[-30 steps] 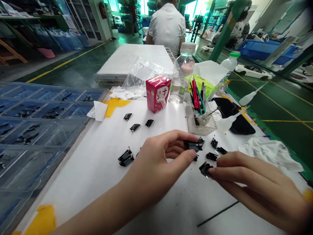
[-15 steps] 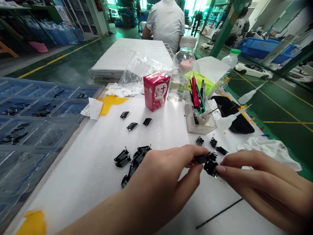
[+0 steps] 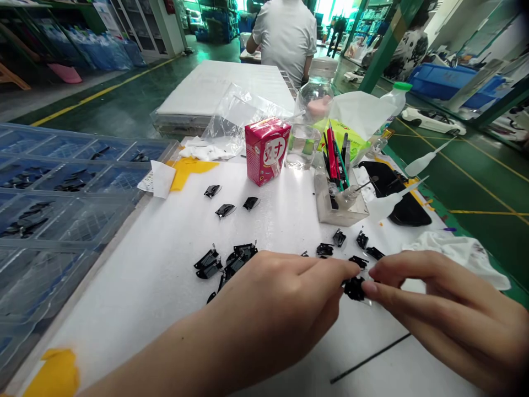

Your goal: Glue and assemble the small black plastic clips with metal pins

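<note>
Centrally, a black part lay between the two hands, over the near half of the white counter. The right hand grasped it at its right edge with the fingertips. The left hand met it from the other side, knuckles upward and forefinger extended to its upper edge; the thumb was hidden, so whether this hand also gripped anything could not be told.

Just beyond the fingertips lay several loose black pieces, scattered before a small open box of upright tools. To the left, partly covered by the left hand, was a cluster of similar pieces; three more lay apart, in front of a red carton. A thin black rod rested below the right hand, a white cloth beyond it. At far left stood a compartmented tray containing dark pieces.
</note>
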The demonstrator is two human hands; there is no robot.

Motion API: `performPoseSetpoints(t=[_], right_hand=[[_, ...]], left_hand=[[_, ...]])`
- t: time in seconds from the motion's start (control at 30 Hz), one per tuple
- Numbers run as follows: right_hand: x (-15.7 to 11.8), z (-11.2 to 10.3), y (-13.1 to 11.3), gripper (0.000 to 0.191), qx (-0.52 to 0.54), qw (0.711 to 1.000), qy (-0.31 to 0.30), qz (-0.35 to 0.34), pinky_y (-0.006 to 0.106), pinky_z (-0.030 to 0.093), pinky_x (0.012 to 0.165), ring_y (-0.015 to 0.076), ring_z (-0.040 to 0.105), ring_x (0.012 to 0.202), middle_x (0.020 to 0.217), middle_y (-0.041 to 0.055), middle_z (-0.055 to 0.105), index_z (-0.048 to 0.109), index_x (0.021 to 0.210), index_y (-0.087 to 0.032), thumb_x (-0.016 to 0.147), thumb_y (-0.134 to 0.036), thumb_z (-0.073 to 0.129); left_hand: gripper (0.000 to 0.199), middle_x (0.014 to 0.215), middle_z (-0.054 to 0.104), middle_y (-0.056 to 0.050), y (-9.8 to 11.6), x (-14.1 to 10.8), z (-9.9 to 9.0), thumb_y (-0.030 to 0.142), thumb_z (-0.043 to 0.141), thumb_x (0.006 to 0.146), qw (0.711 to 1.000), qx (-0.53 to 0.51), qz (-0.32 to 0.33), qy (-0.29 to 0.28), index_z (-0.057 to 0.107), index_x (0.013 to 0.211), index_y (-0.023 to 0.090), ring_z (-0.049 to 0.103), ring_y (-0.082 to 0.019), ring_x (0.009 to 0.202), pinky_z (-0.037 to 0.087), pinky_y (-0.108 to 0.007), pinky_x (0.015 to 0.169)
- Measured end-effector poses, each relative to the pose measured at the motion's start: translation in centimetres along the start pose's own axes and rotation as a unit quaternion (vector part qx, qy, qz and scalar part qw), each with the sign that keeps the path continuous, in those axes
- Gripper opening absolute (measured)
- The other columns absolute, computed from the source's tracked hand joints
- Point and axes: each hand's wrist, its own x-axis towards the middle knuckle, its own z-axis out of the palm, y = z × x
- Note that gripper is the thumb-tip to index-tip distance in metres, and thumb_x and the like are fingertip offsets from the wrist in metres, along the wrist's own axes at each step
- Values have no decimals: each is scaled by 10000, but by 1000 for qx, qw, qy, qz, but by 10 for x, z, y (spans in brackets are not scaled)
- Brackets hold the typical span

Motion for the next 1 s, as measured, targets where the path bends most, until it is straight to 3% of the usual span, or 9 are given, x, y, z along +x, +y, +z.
performPoseSetpoints(t=[0.2, 0.33, 0.47, 0.7, 1.0], right_hand=[[8, -7, 6, 250, 3, 999, -3, -47, 263, 512, 537, 131, 648, 669, 985, 55, 666, 682, 1126, -265, 1037, -122, 498], [13, -13, 2, 246, 24, 999, -29, -35, 254, 541, 586, 142, 700, 761, 1025, 68, 675, 642, 1124, -225, 997, -51, 523], [18, -17, -2, 292, 51, 997, -53, -10, 255, 572, 617, 158, 727, 807, 1015, 54, 692, 613, 1126, -247, 963, -21, 527], [15, -19, -1, 315, 52, 997, -48, 6, 301, 598, 596, 182, 723, 759, 1065, 56, 699, 613, 1121, -283, 960, -28, 521], [11, -21, -3, 302, 74, 995, -59, 15, 274, 576, 610, 151, 702, 809, 1087, 43, 664, 617, 1103, -256, 953, -11, 526]], left_hand=[[304, 886, 831, -81, -5, 4, -3, 6, 568, 890, 999, -26, 10, -37, 703, 1153, 76, 792, -212, 705, 568, -269, 582], [316, 944, 824, -77, -4, 2, -3, 14, 549, 944, 997, -56, 3, -47, 663, 1229, 87, 795, -203, 773, 561, -259, 630], [216, 898, 815, -57, -3, 3, -3, 99, 548, 986, 996, -69, -18, -58, 672, 1164, 93, 779, -189, 711, 533, -259, 603], [160, 964, 839, -13, -6, 5, -4, 136, 628, 974, 994, -96, -28, -35, 704, 1115, 146, 797, -154, 750, 533, -213, 648], [181, 948, 845, -19, -3, 6, -2, 125, 645, 968, 991, -126, -45, -18, 751, 1114, 140, 796, -135, 724, 536, -188, 638]])
